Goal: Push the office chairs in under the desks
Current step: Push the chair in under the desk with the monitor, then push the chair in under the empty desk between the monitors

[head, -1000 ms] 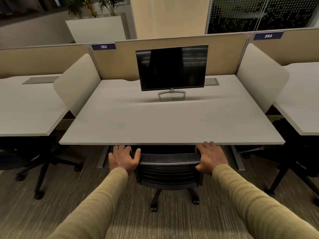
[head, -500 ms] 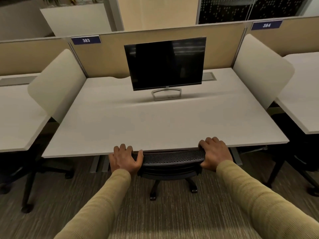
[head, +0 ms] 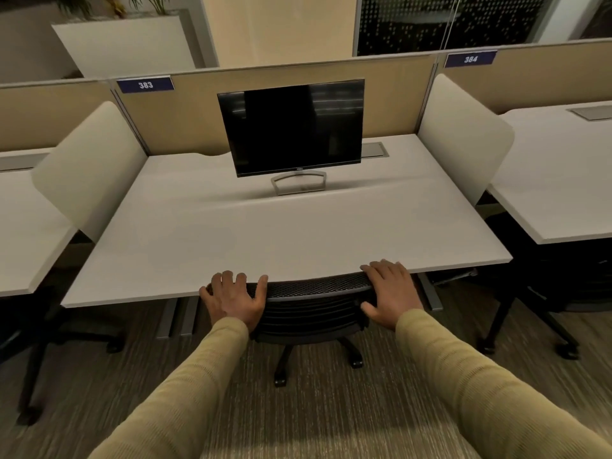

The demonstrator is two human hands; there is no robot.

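A black mesh-backed office chair [head: 314, 314] stands in front of me at desk 383 [head: 265, 233], a white desk. The top of its backrest meets the desk's front edge; the seat is hidden beneath the desktop, and the wheeled base shows on the carpet. My left hand [head: 235, 301] lies over the left top corner of the backrest, fingers spread, thumb along the top rail. My right hand [head: 390, 293] holds the right top corner, fingers over the top and thumb down the back.
A dark monitor [head: 291, 127] stands at the back of the desk. White side screens [head: 89, 170] [head: 463, 137] separate it from the neighbouring desks. Black chairs sit under the left desk [head: 43, 342] and the right desk [head: 546, 293]. Striped carpet lies below me.
The chair has rolled forward until its backrest top reaches the desk edge. Both hands went forward with it, and I have come closer to the desk.
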